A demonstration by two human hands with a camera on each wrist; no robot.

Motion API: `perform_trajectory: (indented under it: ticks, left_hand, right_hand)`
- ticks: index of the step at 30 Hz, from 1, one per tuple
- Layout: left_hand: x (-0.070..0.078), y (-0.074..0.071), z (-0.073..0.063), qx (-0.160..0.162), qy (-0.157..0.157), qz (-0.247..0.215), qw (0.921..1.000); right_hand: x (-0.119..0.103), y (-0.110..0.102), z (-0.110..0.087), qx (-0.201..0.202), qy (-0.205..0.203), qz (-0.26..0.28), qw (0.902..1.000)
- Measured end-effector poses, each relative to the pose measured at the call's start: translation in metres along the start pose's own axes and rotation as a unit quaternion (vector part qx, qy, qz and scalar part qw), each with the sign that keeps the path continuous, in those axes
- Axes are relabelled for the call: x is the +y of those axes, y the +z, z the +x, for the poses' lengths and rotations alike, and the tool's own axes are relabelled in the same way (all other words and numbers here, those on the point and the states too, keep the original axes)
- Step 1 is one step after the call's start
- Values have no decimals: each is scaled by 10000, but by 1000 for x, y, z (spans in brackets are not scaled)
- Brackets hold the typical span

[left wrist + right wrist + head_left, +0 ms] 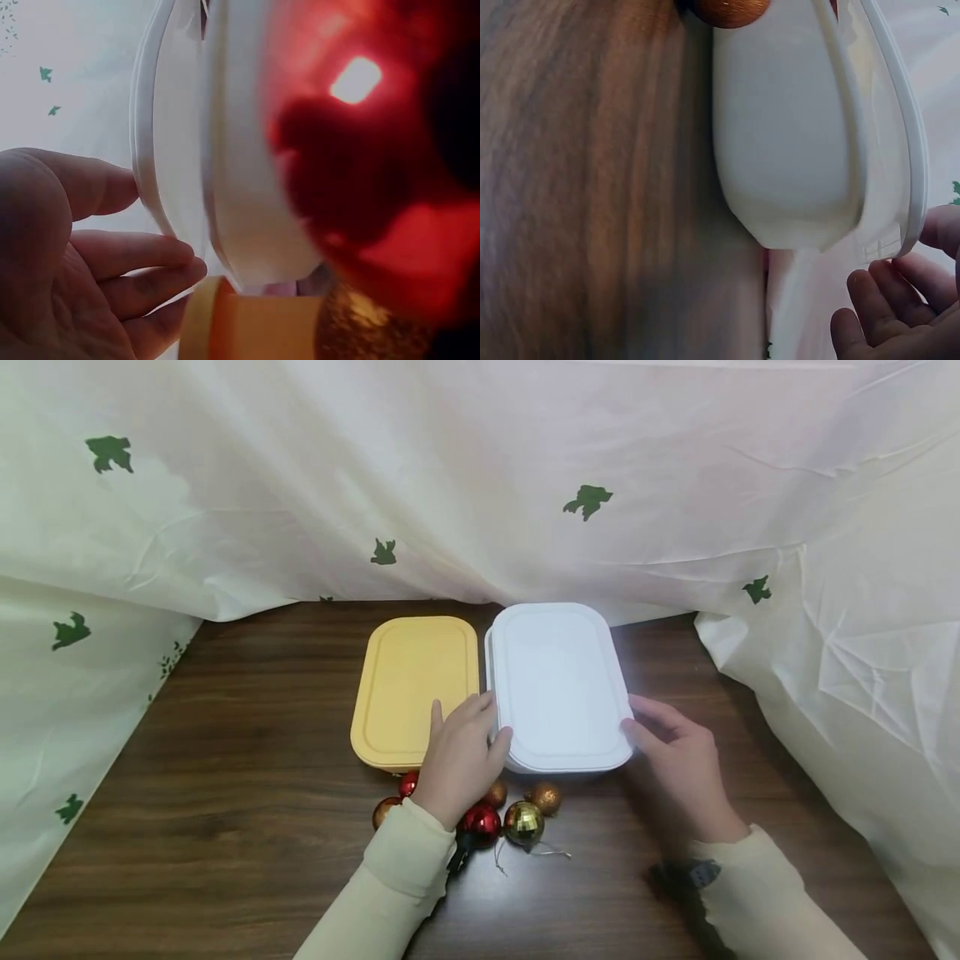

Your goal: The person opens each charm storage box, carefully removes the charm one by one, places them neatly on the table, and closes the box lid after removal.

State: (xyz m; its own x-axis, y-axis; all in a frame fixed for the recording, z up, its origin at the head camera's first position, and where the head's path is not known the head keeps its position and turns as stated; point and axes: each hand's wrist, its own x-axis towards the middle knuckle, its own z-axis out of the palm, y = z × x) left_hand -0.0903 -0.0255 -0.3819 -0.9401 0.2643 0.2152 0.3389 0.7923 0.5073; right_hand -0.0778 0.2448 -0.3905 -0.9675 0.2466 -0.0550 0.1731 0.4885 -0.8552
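A white lid (562, 685) is tilted up off a white box (787, 127); a gap shows between them in both wrist views. My left hand (461, 756) pinches the lid's left edge near the front, thumb on the top side and fingertips at the rim. At the lid's right front corner, my right hand (686, 768) holds the edge between thumb and fingers. Left of the white box stands a yellow lidded box (412, 685), partly covered by my left hand. The inside of the white box is hidden in the head view.
Several shiny ball ornaments lie in front of the boxes, among them a red ball (481, 823), a gold ball (523, 823) and a glittery orange ball (546, 797). A pale curtain (465, 485) with green bird shapes surrounds the dark wooden table (225, 777).
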Motion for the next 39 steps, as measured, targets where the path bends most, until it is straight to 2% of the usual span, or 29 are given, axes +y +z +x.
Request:
perform_trajectory:
  ticks: [7, 16, 23, 31, 34, 39]
  left_hand:
    - [-7, 0, 4, -198, -172, 379, 9989]
    - [-13, 1, 7, -469, -264, 372, 9979]
    - [-15, 4, 5, -540, -69, 570, 9969]
    - [-18, 5, 3, -407, 85, 663, 9969]
    - [-18, 5, 3, -507, 97, 858, 9950]
    - [-17, 4, 5, -797, 148, 1111, 9905]
  right_hand:
    - [4, 12, 5, -137, -8, -101, 9999]
    - [11, 20, 11, -203, -122, -222, 9995]
    - [12, 23, 13, -244, -163, -122, 9995]
    - [13, 26, 14, -183, -104, -189, 9996]
    - [14, 25, 14, -255, -86, -194, 9994]
    - [13, 22, 14, -343, 177, -193, 9991]
